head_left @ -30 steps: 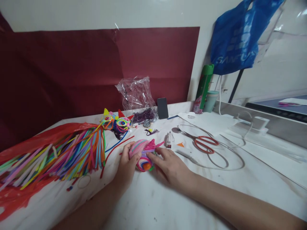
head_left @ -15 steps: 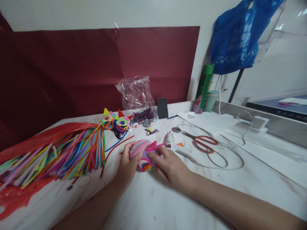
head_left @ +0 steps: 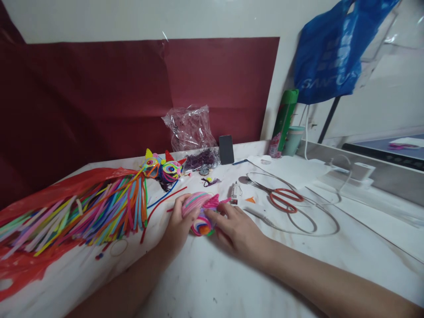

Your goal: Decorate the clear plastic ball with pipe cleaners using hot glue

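Note:
A small round craft piece (head_left: 198, 212) wound from pink and multicoloured pipe cleaners rests on the white table (head_left: 212, 282). My left hand (head_left: 178, 227) cups its left side with curled fingers. From the right, my right hand (head_left: 236, 225) pinches the pink strands at its top between thumb and forefinger. A loose pink end sticks out to the right of the piece.
A big bundle of coloured pipe cleaners (head_left: 96, 210) lies on red plastic at the left, next to two colourful mask pieces (head_left: 162, 168). Red-handled scissors (head_left: 281, 196), wire loops, a small glue gun (head_left: 233, 192), a phone (head_left: 226, 149), a clear bag and a green can stand behind.
Both hands have kept hold of the craft piece, with only slight finger shifts. The view has moved a little to the left.

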### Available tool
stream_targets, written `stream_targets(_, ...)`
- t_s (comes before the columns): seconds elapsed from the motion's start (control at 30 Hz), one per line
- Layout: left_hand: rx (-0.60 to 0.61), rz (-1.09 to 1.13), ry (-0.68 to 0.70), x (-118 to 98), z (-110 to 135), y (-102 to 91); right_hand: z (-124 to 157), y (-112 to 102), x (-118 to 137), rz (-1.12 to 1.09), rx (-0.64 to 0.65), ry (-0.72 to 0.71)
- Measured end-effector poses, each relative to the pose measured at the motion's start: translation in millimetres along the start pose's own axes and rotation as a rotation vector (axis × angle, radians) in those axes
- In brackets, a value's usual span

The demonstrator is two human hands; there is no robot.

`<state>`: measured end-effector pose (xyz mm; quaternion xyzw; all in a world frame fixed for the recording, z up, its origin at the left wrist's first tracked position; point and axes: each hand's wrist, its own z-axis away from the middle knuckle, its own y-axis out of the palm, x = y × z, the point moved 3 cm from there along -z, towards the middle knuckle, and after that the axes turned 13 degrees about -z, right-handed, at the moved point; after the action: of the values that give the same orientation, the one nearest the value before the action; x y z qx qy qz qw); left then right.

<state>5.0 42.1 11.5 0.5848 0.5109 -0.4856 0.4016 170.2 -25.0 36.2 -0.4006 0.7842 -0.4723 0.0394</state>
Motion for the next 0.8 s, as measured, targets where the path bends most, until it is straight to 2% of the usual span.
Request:
stream_targets(0.1, 0.050, -0.022, -0.020, -2.3, -1.5, -0.9, 0.2, 2.4, 0.1, -0.007, 0.007, -0.001)
stream_targets(0.2, 0.088, 0.064, -0.045, -2.7, -5.1, -3.8, 1.3, 5.6, -1.4, -0.069, -0.008, -0.014)
stream_targets(0.43, 0.090, 0.246, -0.140, 4.0, -18.2, -16.1, 4.2, 2.3, -11.6, -0.282, -0.180, 0.036)
stream_targets(0.67, 0.081, 0.178, -0.133, 9.5, -23.0, -16.0, 1.0, 1.3, -10.3, -0.332, -0.135, 0.066)
stream_targets(0.8, 0.105, -0.100, -0.078, 1.0, -21.8, -14.7, 1.3, 2.3, -9.8, -0.315, -0.120, 0.022)
